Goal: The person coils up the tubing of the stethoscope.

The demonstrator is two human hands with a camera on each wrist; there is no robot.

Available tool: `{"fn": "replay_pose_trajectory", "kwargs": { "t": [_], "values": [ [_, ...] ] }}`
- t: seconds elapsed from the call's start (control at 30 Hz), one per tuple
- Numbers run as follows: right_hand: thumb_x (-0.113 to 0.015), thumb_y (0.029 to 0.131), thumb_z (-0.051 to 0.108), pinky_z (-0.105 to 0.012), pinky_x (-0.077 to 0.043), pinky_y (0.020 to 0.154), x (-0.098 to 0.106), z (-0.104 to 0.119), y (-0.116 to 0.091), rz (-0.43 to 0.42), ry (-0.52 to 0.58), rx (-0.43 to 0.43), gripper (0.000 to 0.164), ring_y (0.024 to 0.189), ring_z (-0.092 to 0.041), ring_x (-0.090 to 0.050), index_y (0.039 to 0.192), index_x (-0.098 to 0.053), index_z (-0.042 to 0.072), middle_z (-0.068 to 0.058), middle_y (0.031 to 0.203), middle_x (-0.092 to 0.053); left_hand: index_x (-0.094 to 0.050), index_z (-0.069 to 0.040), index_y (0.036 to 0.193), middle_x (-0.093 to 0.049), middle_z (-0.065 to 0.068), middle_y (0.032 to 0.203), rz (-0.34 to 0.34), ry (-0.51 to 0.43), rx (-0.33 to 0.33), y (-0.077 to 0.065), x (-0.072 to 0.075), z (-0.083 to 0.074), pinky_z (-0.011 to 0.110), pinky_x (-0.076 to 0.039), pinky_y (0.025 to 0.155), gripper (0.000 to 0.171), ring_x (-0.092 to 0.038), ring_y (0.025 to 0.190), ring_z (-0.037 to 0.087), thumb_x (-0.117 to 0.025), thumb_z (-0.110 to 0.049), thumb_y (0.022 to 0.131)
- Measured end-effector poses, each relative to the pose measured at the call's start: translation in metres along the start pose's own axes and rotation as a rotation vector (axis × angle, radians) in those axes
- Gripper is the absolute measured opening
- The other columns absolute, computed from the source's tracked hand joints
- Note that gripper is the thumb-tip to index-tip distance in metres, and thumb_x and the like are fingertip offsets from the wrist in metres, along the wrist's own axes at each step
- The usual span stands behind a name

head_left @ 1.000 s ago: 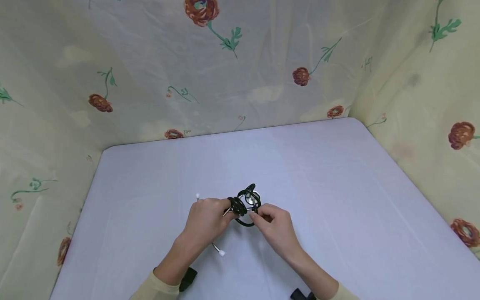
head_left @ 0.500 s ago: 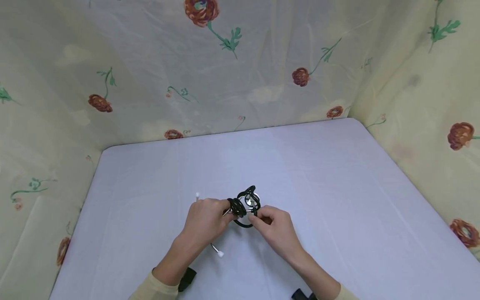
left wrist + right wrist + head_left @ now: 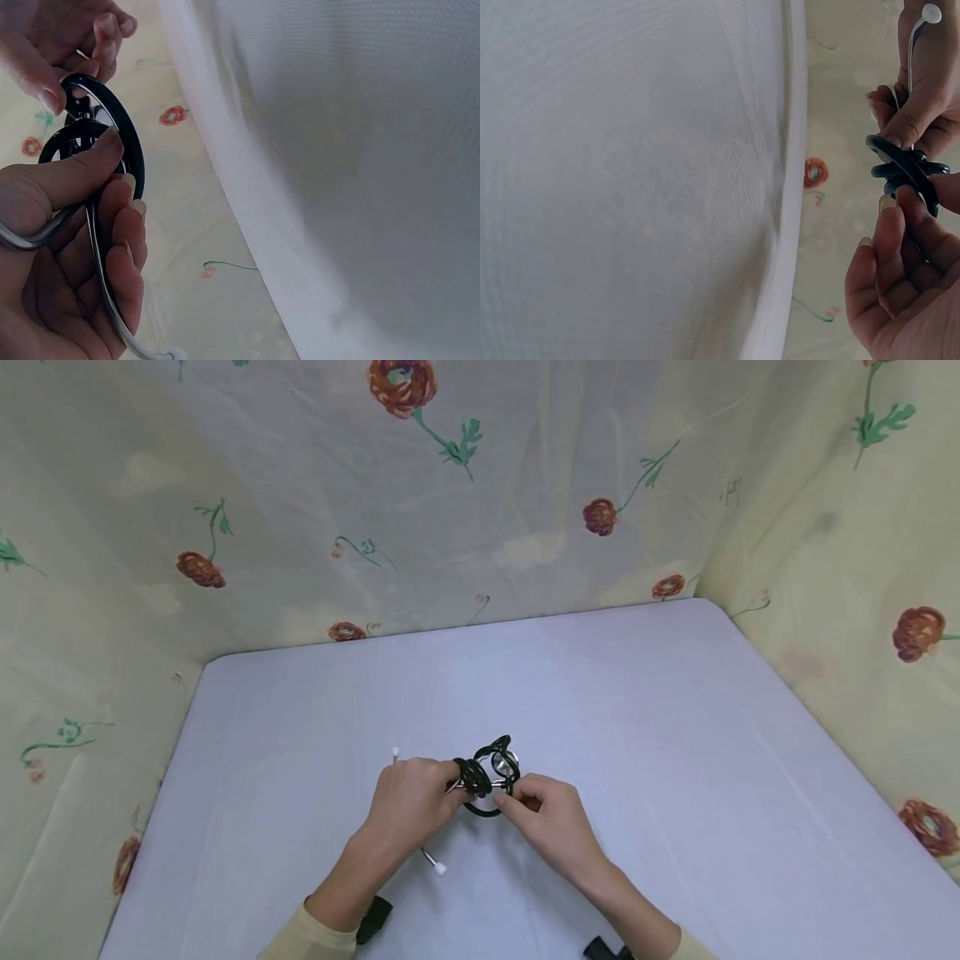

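Note:
A stethoscope with black tubing point(image 3: 474, 777) wound in loops is held above the table between both hands. Its round metal chest piece point(image 3: 504, 764) shows beyond the coil. My left hand point(image 3: 412, 793) grips the metal ear tubes and the coil's left side, thumb pressed on the tubing in the left wrist view. White ear tips point(image 3: 440, 868) stick out on either side of that hand. At the coil's right, my right hand point(image 3: 551, 814) pinches a strand of tubing point(image 3: 904, 169) between thumb and fingertips. The strand's end is hidden by the fingers.
A white-covered table point(image 3: 600, 710) lies beneath the hands. Flower-patterned cloth point(image 3: 525, 485) hangs behind it and at both sides. Black straps or mounts point(image 3: 375, 918) sit at the wrists.
The chest piece and the top tubing loop have sunk slightly. The right hand has shifted a little left with the tubing. My left hand stays nearly still.

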State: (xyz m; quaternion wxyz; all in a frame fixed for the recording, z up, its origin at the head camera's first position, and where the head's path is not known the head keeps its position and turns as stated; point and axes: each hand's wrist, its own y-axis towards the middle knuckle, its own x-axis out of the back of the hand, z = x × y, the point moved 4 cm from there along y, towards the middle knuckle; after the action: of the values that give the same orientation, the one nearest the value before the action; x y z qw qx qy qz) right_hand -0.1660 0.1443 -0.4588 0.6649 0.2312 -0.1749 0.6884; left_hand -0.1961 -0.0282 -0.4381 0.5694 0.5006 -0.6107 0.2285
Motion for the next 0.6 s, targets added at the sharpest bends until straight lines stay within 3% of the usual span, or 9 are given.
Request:
{"fn": "replay_pose_trajectory", "kwargs": {
  "t": [0.33,0.6],
  "values": [
    [-0.068,0.082,0.034,-0.021,-0.035,0.051,0.001,-0.003,0.001,0.057,-0.040,-0.036,0.028,0.056,-0.009,-0.045,0.062,-0.062,0.015,0.008,0.058,-0.052,-0.058,-0.027,0.062,-0.050,-0.014,0.051,0.058,-0.008,0.020,0.003,-0.006,0.002,0.023,-0.027,0.041,0.023,-0.038,0.048,0.003,-0.074,-0.039,0.074],
    [-0.067,0.082,0.037,-0.022,-0.034,0.049,0.002,-0.006,0.006,0.112,-0.082,-0.081,0.028,0.056,-0.009,-0.044,0.064,-0.064,0.016,0.009,0.060,-0.055,-0.058,-0.027,0.063,-0.052,-0.014,0.054,0.083,-0.029,0.029,0.005,-0.011,0.005,0.024,-0.028,0.042,0.022,-0.038,0.049,0.004,-0.074,-0.037,0.073]
  ]
}}
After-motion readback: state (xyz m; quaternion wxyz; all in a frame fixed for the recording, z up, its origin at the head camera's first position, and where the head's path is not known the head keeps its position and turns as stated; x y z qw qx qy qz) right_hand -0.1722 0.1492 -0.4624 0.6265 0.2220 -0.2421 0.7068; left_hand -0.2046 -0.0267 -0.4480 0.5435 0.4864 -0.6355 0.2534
